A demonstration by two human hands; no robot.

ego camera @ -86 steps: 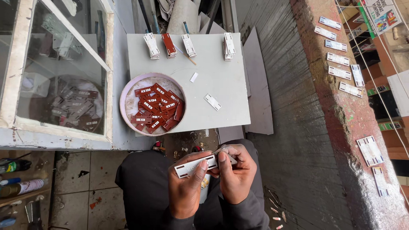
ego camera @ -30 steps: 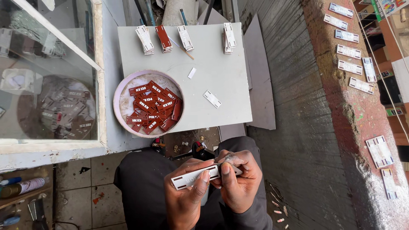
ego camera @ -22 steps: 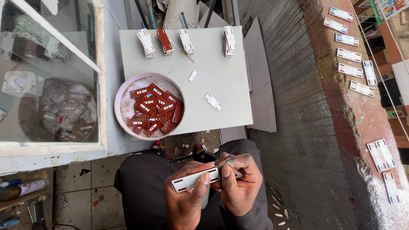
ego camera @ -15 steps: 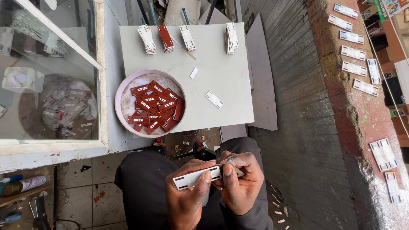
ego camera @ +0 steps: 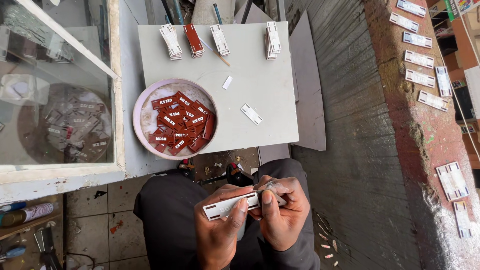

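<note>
1. white plastic tag [ego camera: 231, 205], long and flat, sits over the person's lap, held level between both hands.
2. left hand [ego camera: 220, 232] grips the tag from below, thumb pressed on its face.
3. right hand [ego camera: 281, 212] is closed on the tag's right end, pinching a thin tool [ego camera: 270, 187] against it.
4. beyond the knees, a grey board [ego camera: 260, 100] carries a round pink bowl [ego camera: 142, 131] filled with dark red tags [ego camera: 182, 122].
5. two loose white pieces [ego camera: 251, 114] lie beside the bowl.
6. at the far edge, small stacks of tags [ego camera: 273, 39] stand in a row.
</note>
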